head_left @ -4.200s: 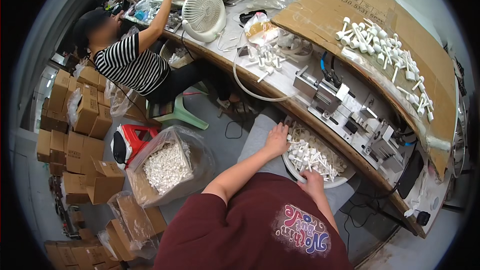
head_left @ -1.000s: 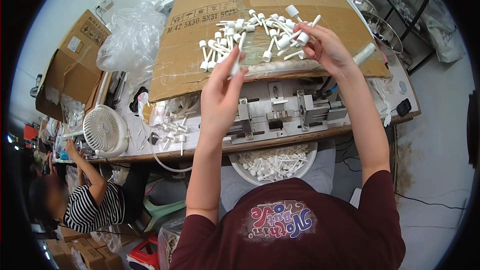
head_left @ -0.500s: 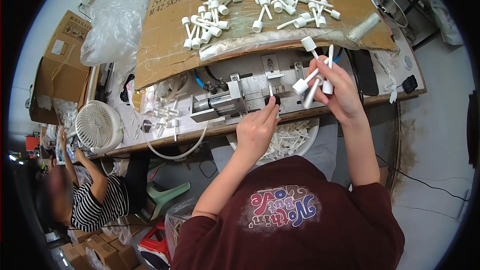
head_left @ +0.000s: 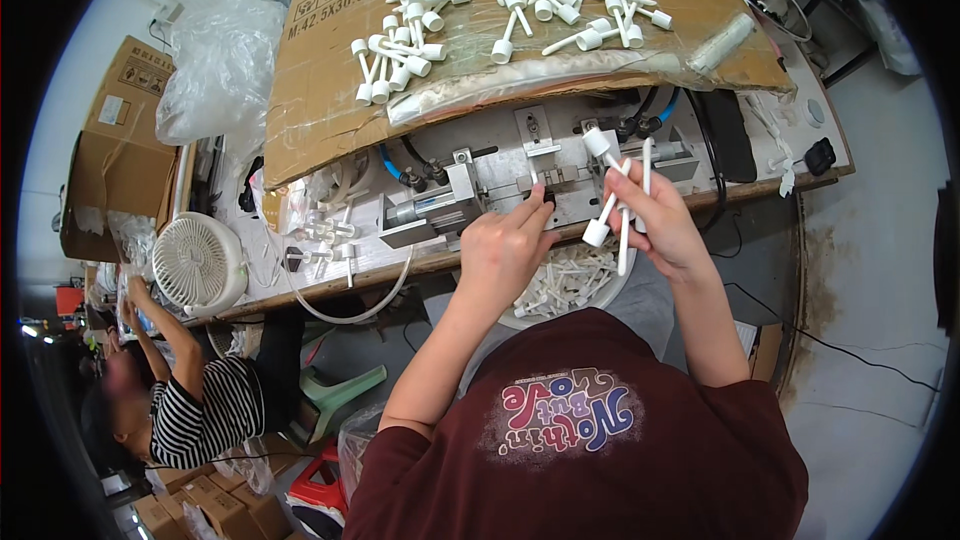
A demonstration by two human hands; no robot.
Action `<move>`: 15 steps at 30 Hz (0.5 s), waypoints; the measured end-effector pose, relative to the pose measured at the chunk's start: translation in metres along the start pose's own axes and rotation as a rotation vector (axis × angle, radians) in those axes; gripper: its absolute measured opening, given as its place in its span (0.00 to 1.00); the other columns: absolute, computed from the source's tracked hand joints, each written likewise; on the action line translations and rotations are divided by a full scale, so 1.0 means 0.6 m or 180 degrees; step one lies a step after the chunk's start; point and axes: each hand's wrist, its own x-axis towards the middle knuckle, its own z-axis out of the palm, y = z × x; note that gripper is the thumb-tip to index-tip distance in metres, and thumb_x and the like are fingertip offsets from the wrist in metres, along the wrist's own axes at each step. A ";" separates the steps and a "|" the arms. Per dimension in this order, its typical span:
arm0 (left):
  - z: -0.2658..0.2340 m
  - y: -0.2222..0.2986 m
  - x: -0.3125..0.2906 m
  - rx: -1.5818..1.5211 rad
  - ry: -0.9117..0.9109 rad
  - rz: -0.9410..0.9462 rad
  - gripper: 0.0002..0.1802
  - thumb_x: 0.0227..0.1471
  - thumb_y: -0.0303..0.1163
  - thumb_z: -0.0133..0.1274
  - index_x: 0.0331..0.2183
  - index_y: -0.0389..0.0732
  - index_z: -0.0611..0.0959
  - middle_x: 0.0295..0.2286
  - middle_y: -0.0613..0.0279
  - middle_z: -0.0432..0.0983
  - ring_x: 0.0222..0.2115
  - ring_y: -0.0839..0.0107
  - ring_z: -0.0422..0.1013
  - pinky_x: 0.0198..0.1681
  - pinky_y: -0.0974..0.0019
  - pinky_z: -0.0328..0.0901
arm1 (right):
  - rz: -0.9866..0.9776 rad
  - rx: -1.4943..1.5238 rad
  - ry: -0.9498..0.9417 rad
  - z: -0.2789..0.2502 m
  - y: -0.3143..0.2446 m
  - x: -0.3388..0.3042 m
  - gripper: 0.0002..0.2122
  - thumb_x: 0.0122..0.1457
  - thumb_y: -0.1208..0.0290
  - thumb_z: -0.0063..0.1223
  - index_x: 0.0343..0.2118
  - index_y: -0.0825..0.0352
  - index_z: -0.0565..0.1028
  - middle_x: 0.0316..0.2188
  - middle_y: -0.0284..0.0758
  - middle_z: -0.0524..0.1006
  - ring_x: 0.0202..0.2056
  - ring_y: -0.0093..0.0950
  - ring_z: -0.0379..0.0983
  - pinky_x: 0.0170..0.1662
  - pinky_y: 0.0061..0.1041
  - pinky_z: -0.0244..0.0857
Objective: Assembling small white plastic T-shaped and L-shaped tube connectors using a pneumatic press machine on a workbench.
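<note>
Workshop surface [head_left: 260, 286], cardboard sheet [head_left: 330, 70] raised over a metal fixture [head_left: 460, 202], two hands busy in front.
Left hand [head_left: 505, 252], the nearer, extends its fingers to a white stick [head_left: 534, 170] at the fixture, long axis pointing away from the person; any pinch is hidden. Right hand [head_left: 668, 227] pinches several capped sticks [head_left: 597, 232], lower than half a second ago.

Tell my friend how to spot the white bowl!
Find the workbench in front of the maroon shirt. Look below its front edge, between bench and shirt, right of the left hand. There's a partly hidden round bowl; its white pieces sit inside a rim, while others lie loose on the cardboard above.
</note>
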 end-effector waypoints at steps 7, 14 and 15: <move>-0.041 0.048 -0.002 -0.1165 0.0160 0.0551 0.21 0.40 0.23 0.64 0.41 0.37 0.82 0.35 0.59 0.78 0.33 0.62 0.76 0.32 0.64 0.71 | 0.0326 0.0062 -0.0254 0.018 0.021 -0.011 0.12 0.66 0.62 0.47 0.36 0.67 0.73 0.19 0.25 0.69 0.13 0.08 0.52 0.14 0.11 0.42; -0.019 0.046 -0.027 -0.1029 0.0364 -0.0011 0.21 0.42 0.23 0.64 0.42 0.37 0.82 0.36 0.59 0.77 0.33 0.65 0.76 0.31 0.66 0.71 | -0.0216 -0.0038 0.0096 0.012 0.030 -0.010 0.15 0.69 0.64 0.41 0.45 0.71 0.74 0.19 0.24 0.69 0.14 0.08 0.51 0.16 0.11 0.43; -0.015 0.043 -0.028 -0.0943 0.0460 -0.0045 0.20 0.42 0.24 0.64 0.42 0.37 0.82 0.37 0.58 0.77 0.33 0.66 0.76 0.31 0.67 0.71 | -0.0313 -0.0143 0.0252 0.010 0.034 -0.009 0.15 0.69 0.64 0.40 0.46 0.71 0.74 0.19 0.24 0.69 0.14 0.08 0.51 0.16 0.11 0.43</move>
